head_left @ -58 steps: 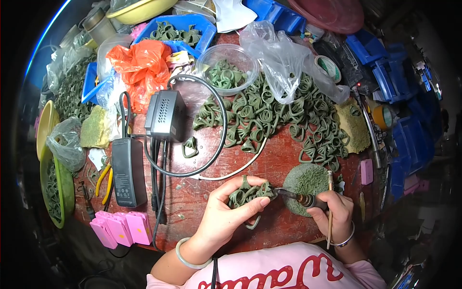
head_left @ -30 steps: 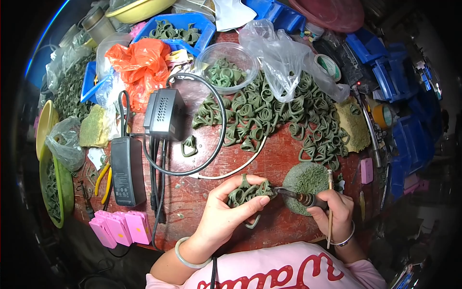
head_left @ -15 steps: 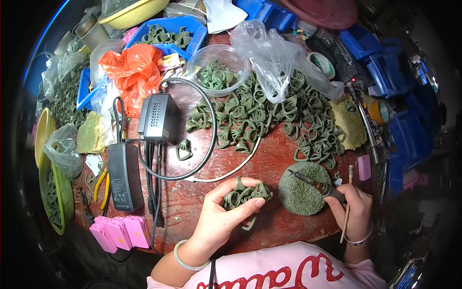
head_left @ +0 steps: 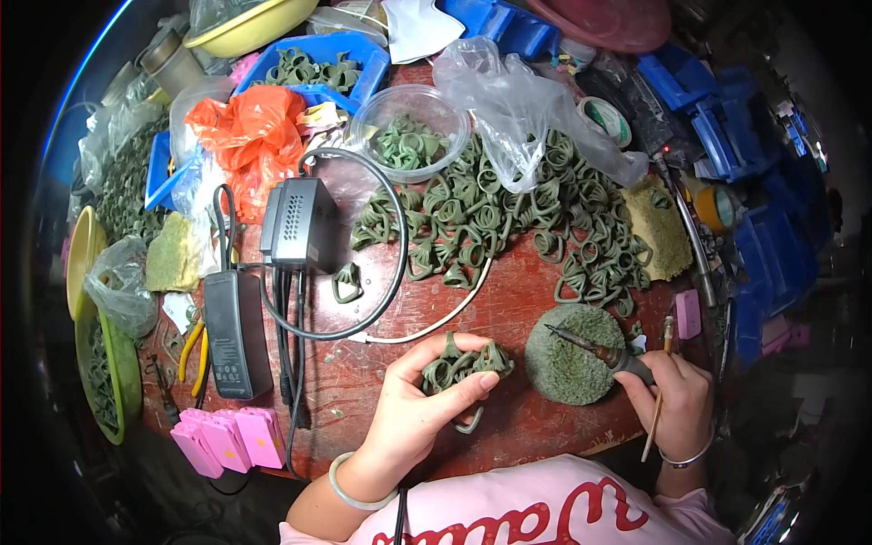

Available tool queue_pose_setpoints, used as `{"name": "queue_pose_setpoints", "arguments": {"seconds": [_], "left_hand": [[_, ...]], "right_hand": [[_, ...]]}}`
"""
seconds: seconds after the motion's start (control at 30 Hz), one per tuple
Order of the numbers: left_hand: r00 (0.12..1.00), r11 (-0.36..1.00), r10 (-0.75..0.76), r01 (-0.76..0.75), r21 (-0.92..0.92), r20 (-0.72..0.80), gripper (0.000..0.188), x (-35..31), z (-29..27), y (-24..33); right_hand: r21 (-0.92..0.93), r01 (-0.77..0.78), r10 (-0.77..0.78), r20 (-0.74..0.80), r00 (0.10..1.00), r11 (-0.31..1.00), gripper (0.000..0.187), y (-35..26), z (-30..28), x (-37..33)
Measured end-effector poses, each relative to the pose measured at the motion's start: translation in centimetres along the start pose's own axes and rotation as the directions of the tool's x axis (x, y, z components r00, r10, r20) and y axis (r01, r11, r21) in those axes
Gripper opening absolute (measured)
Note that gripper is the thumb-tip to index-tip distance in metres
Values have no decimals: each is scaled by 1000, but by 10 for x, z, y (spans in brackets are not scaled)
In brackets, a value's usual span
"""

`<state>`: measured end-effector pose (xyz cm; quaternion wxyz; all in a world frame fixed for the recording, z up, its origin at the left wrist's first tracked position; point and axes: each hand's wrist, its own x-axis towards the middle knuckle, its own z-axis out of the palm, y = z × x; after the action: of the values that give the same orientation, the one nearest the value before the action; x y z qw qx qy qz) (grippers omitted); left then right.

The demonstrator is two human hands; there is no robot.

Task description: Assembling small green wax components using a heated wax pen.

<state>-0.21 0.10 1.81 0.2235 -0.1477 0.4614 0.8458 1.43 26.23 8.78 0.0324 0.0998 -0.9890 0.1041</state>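
Observation:
My left hand (head_left: 420, 400) is closed around a small cluster of dark green wax rings (head_left: 465, 368), thumb on the near side; one ring hangs below the thumb. In my right hand (head_left: 674, 400) is a wax pen (head_left: 595, 349) with a dark handle and thin metal tip, pointing up and to the left. A thin wooden brush (head_left: 652, 422) is tucked between the same hand's fingers. The pen's tip lies over a round green pad (head_left: 565, 377) with a crumbly surface; I cannot tell whether they touch.
Many green rings (head_left: 472, 213) lie heaped at the back, beside a clear tub (head_left: 361, 127) and a plastic bag (head_left: 509, 109). A black power box (head_left: 300, 222), an adapter (head_left: 236, 331) and looped cables stand left. Pink blocks (head_left: 222, 440) sit at the front-left edge; blue bins (head_left: 772, 245) line the right.
My right hand has shifted slightly to the right with the wax pen and brush, and the pen's tip has moved a little right and down. My left hand is nearly still.

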Motion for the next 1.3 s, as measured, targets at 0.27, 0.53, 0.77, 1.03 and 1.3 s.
{"name": "queue_pose_setpoints", "arguments": {"seconds": [0.27, 0.53, 0.77, 1.03, 1.3], "left_hand": [[1000, 1000, 2, -2, -24, 7, 30, -1, 0, 1], [1000, 1000, -12, 12, -16, 3, 32, -2, -1, 0], [1000, 1000, -15, 15, -19, 7, 32, -1, -1, 1], [998, 997, -62, 62, -40, 15, 35, -2, -2, 4], [998, 997, -53, 54, -50, 16, 34, -2, -1, 3]], "right_hand": [[398, 103, -93, -45, 995, 912, 36, -6, 19, 5], [468, 136, -116, -73, 991, 873, 36, -8, 43, 7], [433, 166, -157, -57, 986, 886, 30, -9, 41, 10], [434, 145, -143, -38, 989, 889, 31, -11, 40, 10], [435, 149, -146, -39, 988, 888, 31, -11, 40, 10]]}}
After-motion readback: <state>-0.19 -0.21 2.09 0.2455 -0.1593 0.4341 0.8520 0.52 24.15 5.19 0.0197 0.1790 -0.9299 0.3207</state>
